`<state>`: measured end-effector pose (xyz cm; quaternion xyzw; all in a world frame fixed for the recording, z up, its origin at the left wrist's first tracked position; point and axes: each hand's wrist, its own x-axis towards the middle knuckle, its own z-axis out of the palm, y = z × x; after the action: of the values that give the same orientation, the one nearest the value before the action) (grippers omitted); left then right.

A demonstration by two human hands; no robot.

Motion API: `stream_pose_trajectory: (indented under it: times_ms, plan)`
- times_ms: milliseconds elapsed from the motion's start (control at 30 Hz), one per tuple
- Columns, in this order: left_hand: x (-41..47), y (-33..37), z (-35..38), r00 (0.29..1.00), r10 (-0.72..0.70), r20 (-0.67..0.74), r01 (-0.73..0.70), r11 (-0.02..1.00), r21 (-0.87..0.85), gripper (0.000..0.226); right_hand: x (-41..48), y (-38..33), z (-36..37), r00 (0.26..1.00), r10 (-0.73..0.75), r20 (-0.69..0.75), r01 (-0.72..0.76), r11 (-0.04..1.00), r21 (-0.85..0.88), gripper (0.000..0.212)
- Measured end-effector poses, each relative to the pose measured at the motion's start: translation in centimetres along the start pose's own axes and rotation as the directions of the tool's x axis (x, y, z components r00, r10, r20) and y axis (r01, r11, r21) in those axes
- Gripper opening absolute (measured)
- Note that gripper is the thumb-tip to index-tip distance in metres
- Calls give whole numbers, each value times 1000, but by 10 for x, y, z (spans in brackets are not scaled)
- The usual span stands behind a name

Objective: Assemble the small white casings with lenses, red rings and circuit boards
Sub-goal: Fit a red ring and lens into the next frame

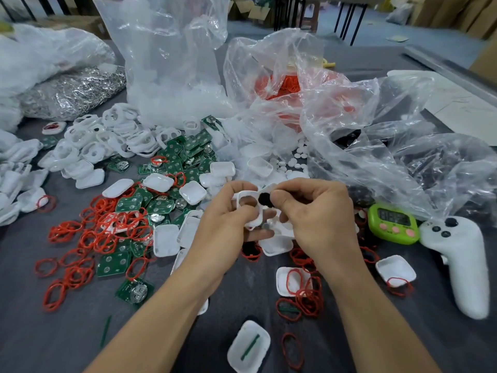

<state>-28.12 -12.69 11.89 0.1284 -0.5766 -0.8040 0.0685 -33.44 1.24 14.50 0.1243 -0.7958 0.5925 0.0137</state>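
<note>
White casing (256, 221) sits in the left hand (228, 219), whose thumb and curled fingers grip its frame above the grey table (53, 332). The right hand (317, 211) pinches a black round lens (265, 199) between thumb and forefinger, and the lens touches the casing's frame. Loose red rings (88, 232) and green boards (177, 157) lie heaped to the left, with more casings (88, 146) behind them. A green timer (392, 223) and a white controller (462, 265) rest to the right, near clear bags (174, 63).
</note>
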Motion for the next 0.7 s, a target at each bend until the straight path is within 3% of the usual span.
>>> stream_pose_trajectory:
  times_ms: [167, 333, 600, 700]
  plan:
    - [-1, 0, 2, 989, -55, 135, 64, 996, -60, 57, -6, 0, 11, 999, -40, 10, 41, 993, -115, 16]
    - [-1, 2, 4, 988, -77, 136, 99, 982, -160, 42, -9, 3, 16, 992, -102, -69, 88, 980, -181, 7]
    - [-6, 2, 10, 998, -46, 34, 47, 998, -41, 36, -13, 0, 20, 981, -148, -123, 115, 963, -244, 5]
    - [-9, 4, 12, 999, -22, 29, 23, 999, -33, 35, -16, -3, 23, 963, -166, -212, 112, 963, -246, 13]
